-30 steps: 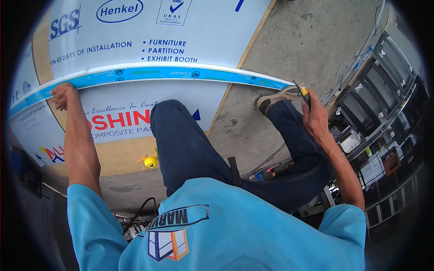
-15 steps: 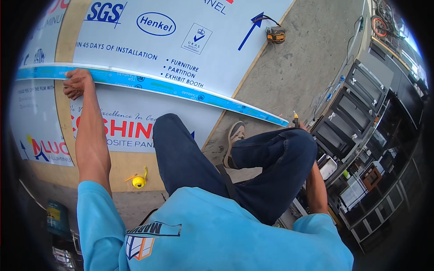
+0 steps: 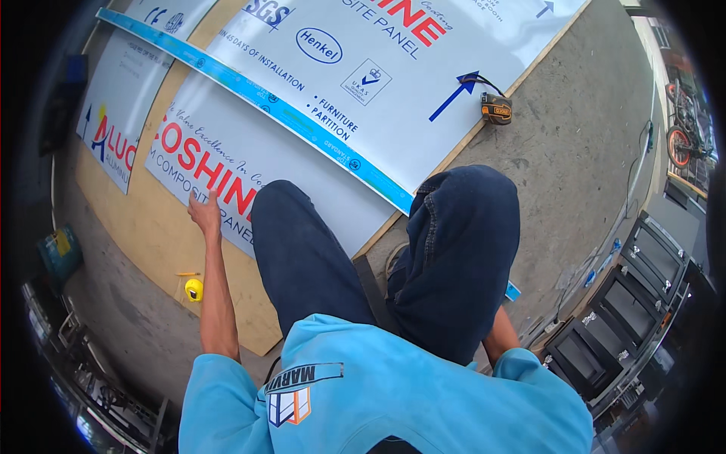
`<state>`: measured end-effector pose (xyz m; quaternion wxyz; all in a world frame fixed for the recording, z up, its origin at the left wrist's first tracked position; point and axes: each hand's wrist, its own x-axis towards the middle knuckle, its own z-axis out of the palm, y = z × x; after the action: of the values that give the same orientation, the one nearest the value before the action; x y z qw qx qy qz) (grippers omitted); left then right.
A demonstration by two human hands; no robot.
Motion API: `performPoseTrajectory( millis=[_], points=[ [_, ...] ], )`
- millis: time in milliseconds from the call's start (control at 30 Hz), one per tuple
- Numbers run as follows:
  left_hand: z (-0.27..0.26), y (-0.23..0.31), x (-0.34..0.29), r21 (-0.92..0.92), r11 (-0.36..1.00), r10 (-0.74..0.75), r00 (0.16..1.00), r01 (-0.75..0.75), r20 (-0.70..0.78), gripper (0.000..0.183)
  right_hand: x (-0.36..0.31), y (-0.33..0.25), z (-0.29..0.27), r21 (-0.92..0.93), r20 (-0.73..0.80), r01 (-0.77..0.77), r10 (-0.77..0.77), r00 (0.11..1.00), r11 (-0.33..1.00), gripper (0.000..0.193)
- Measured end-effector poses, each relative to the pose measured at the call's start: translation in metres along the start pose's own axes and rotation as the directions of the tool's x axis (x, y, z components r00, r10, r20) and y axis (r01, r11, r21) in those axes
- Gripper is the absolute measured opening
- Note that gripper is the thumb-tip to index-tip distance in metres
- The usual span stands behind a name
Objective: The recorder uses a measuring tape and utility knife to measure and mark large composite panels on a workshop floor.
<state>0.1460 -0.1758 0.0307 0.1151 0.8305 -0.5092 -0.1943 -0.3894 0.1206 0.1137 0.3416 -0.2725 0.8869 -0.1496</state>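
Observation:
A long straight bar (image 3: 268, 102) wrapped in blue film lies across the white film-covered panel (image 3: 423, 98). It slants from the far left down toward my right knee, passes out of sight behind it, and its end (image 3: 513, 291) shows beyond the leg. My left hand (image 3: 206, 213) is off the bar, above the near part of the panel, beside my left knee. Its fingers are apart and hold nothing. On the right, only my forearm (image 3: 501, 337) shows; the hand is hidden behind my bent right leg.
A yellow tape measure (image 3: 194, 290) and a pencil (image 3: 187, 273) lie by my left forearm on a bare board (image 3: 249, 325). A black-and-orange tape measure (image 3: 497, 110) rests at the panel's right edge. Dark framed panels (image 3: 582, 356) and a cable (image 3: 631, 197) lie right. A bin (image 3: 59, 253) stands left.
My left hand has let go of the bar and drawn back toward me. The view has turned, so the bar slants more steeply. My right hand and the tool in it have gone from sight.

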Motion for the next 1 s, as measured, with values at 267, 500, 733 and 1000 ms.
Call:
performPoseTrajectory(
  millis=[267,500,733,1000],
  points=[
    [0.002,-0.051,-0.213,-0.413,0.744,-0.499,0.848,0.526,0.179,0.09,0.034,-0.009,0.008,-0.075,0.085,0.52,-0.515,0.853,0.851,0.045],
    [-0.01,-0.075,-0.215,-0.513,0.62,-0.483,0.804,0.594,0.348,0.073,0.059,0.0,0.004,-0.17,0.172,0.681,-0.659,0.733,0.713,0.045],
    [-0.013,-0.075,-0.198,-0.47,0.59,-0.326,0.727,0.656,0.604,0.068,0.077,-0.024,-0.065,-0.366,0.066,0.428,-0.436,0.898,0.826,0.047],
    [-0.028,-0.083,-0.231,-0.489,0.434,-0.405,0.649,0.756,0.644,0.049,0.172,-0.017,-0.039,-0.276,0.1,0.324,-0.309,0.946,0.905,0.061]
  ],
)
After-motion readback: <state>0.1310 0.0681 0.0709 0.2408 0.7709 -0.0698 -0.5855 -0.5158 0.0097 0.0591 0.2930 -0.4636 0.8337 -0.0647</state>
